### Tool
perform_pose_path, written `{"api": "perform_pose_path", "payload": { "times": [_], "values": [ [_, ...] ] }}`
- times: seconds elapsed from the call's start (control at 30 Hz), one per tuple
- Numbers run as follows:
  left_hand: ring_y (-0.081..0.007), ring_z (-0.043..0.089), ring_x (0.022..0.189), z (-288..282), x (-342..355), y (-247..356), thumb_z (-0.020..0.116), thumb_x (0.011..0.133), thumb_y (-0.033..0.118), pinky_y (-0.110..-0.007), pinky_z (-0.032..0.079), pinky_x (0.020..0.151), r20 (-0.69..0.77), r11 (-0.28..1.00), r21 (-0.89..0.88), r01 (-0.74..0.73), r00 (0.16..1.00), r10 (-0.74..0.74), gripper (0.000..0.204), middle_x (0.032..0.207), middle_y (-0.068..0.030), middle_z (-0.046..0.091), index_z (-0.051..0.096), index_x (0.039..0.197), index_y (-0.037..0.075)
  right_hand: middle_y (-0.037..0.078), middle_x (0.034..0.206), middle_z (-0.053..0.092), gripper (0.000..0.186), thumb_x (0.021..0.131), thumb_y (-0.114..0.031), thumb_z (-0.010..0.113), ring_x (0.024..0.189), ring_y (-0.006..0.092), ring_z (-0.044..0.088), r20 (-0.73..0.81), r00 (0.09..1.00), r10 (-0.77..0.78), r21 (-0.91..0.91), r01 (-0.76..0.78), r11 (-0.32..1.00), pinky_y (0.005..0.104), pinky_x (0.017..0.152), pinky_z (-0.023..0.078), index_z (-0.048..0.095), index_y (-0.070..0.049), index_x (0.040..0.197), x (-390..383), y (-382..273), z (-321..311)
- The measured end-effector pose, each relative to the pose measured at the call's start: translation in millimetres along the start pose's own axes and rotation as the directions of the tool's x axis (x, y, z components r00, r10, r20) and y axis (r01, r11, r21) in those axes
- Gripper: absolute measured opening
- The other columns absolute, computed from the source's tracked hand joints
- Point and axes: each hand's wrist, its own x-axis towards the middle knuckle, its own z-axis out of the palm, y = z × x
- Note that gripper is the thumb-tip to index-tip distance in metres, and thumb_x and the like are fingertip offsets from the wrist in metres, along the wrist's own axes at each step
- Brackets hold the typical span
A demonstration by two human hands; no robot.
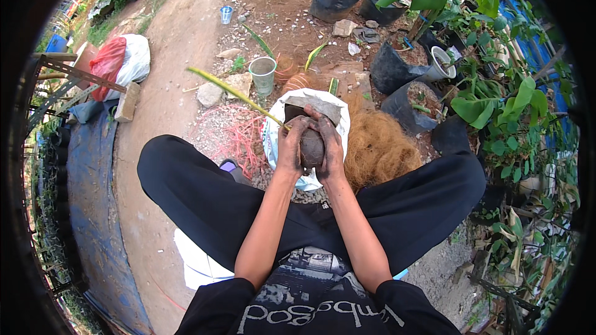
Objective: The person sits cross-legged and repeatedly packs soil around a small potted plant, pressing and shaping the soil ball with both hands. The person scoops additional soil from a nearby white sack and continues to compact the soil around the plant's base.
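Both my hands, smeared with dark dirt, cup a dark brown rounded lump [312,150] that looks like packed soil. My left hand [293,144] wraps its left side and my right hand [331,141] its right. A long yellow-green leaf or stem [239,95] sticks out to the upper left from beside my left fingers; where it joins the lump is hidden. Under the hands stands an open white sack [340,107] with its rim rolled wide. Much of what lies inside the sack is covered by my hands.
Brown coconut-like fibre [386,149] is heaped right of the sack. Pink string [239,139] lies tangled to the left, near a clear plastic cup [263,77]. Black plant bags [397,68] and leafy plants line the right side. A red bag [108,65] sits far left.
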Motion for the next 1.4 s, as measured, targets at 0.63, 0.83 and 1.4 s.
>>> {"api": "perform_pose_path", "payload": {
  "times": [0.63, 0.83, 1.4],
  "values": [
    [-0.0286, 0.063, 0.096, -31.2, 24.6, 11.1, 0.057, 0.09, 0.02, -0.04, 0.054, 0.083, -0.077, 0.951, -0.27, -0.148, 0.988, 0.132, 0.029, 0.101, -0.0161, 0.063, 0.054, 0.109, -0.001, 0.009, 0.133, 0.049, 0.048, 0.099, -0.042, 0.04, 0.119, 0.0181, 0.045, 0.041, 0.99, -0.134, -0.283, 0.14, 0.949, 0.0342, 0.101, 0.035, 0.049, -0.004, 0.128, 34.2, 7.8, -27.2],
    [-0.0278, 0.065, 0.091, -39.3, 25.9, 23.4, 0.059, 0.089, 0.016, -0.038, 0.055, 0.079, -0.161, 0.951, -0.211, -0.227, 0.967, 0.195, 0.026, 0.096, -0.0163, 0.064, 0.054, 0.107, -0.002, 0.02, 0.11, 0.063, 0.037, 0.085, -0.023, 0.064, 0.105, 0.0295, 0.06, 0.032, 0.997, -0.077, -0.916, 0.06, 0.397, 0.0361, 0.09, 0.047, 0.061, 0.004, 0.112, 52.7, 51.5, -68.4],
    [-0.0262, 0.063, 0.09, -60.7, 22.2, 39.9, 0.058, 0.089, 0.016, -0.038, 0.054, 0.079, -0.223, 0.914, -0.289, -0.284, 0.949, 0.224, 0.028, 0.097, -0.0165, 0.063, 0.052, 0.109, -0.002, 0.012, 0.141, 0.039, 0.061, 0.077, -0.02, 0.063, 0.131, 0.0376, 0.031, 0.061, 0.998, 0.02, -0.99, 0.063, -0.128, 0.063, 0.1, 0.026, 0.045, -0.016, 0.135, 94.7, 120.0, -50.1]
  ]
}}
